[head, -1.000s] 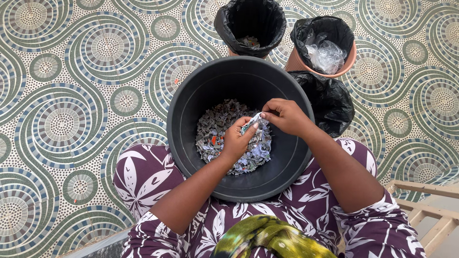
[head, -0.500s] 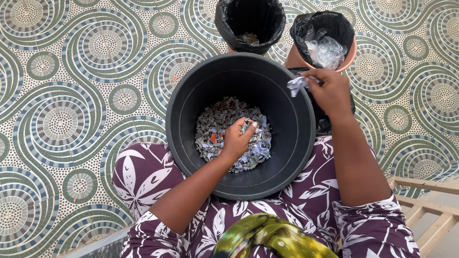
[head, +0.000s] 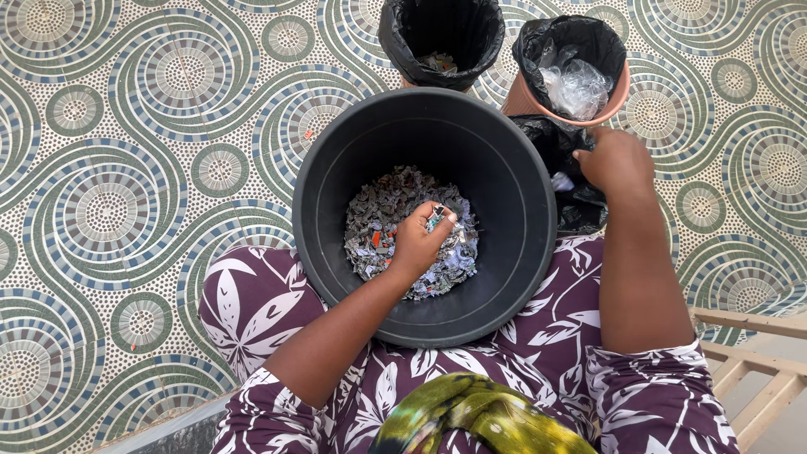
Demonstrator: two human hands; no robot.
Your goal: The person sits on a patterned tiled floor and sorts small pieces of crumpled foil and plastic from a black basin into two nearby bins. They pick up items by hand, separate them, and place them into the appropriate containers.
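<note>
Hands at black tub (head: 336, 168) of shredded scraps (head: 382, 223).
Left hand (head: 418, 242) rests on the scrap heap, fingers pinching a scrap; right hand (head: 616, 161) over black bag (head: 572, 206) beside tub, a white scrap (head: 561, 182) just under it, grip unclear.

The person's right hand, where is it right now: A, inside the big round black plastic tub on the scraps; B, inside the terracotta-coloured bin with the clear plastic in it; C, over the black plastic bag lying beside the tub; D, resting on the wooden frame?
C: the right hand is outside the big round black plastic tub, above the black plastic bag beside it, while the left hand rests on the scraps inside the tub.
</note>
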